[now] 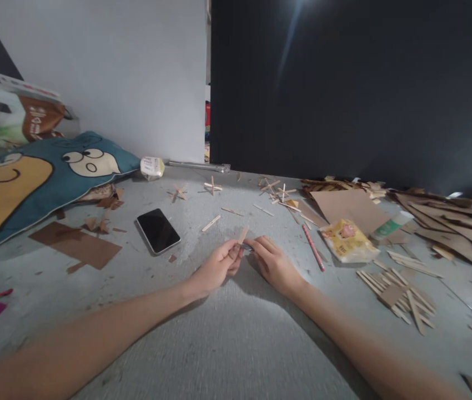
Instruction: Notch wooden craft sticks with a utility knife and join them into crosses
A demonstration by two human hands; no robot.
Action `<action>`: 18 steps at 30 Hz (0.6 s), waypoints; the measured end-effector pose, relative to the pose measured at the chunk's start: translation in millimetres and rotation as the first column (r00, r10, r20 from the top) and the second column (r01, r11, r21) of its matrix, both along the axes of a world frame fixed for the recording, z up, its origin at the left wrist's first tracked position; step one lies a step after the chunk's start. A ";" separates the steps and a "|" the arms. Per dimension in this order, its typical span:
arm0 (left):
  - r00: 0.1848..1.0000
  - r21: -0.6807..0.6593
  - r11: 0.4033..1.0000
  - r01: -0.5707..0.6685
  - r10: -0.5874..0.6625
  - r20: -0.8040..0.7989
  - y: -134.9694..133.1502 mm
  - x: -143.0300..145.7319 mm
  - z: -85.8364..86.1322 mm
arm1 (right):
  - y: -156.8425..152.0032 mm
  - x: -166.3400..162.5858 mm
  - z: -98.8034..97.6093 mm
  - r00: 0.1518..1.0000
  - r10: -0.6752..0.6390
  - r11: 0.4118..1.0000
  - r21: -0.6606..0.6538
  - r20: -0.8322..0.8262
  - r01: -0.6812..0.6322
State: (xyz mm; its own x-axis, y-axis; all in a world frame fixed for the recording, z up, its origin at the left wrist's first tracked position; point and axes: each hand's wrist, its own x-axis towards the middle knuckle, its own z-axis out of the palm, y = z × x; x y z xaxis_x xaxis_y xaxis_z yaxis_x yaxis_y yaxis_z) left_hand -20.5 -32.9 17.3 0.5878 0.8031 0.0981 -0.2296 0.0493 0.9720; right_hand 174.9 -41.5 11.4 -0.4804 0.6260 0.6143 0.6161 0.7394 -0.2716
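Observation:
My left hand (225, 258) is closed, pinching a flat wooden craft stick (243, 234) that points up and away from me. Close beside it, my right hand (271, 256) has its fingers bent together around a thin, greyish, metallic-looking thing (247, 246), mostly hidden by the fingers. The fingertips of both hands nearly meet at the stick's lower end. Just beyond them lie loose craft sticks (211, 223) and several small crossed-stick pieces, one of them standing up (213, 186).
A phone (158, 230) lies left of my hands, near brown cardboard (75, 244) and a blue cushion (53, 183). To the right are a red pencil (313, 248), a yellow packet (349, 240), a glue stick (392, 225), a pile of craft sticks (417, 311) and stacked cardboard (448, 222).

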 end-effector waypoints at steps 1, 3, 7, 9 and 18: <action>1.000 0.002 1.000 -0.009 0.009 -0.007 -0.2 0.0 -0.1 | 0.2 0.1 -0.5 1.000 -0.002 1.000 0.002 -0.001 0.002; 0.999 0.007 1.000 -0.015 0.016 -0.036 -0.1 0.1 -1.1 | 0.6 0.4 -1.7 1.000 -0.005 1.000 0.011 0.005 0.005; 0.998 0.012 1.000 0.006 -0.006 -0.059 1.5 0.1 -5.4 | 0.9 0.8 -3.2 1.000 -0.003 0.999 0.039 0.021 0.002; 0.999 0.013 1.000 0.012 -0.012 -0.043 2.3 -0.2 -7.4 | 1.1 0.8 -3.1 1.000 0.000 0.999 0.032 0.022 -0.001; 0.996 0.030 0.999 -0.027 0.030 -0.088 -0.6 1.5 -1.4 | 1.5 0.9 -2.8 1.000 -0.002 1.000 0.027 0.024 0.001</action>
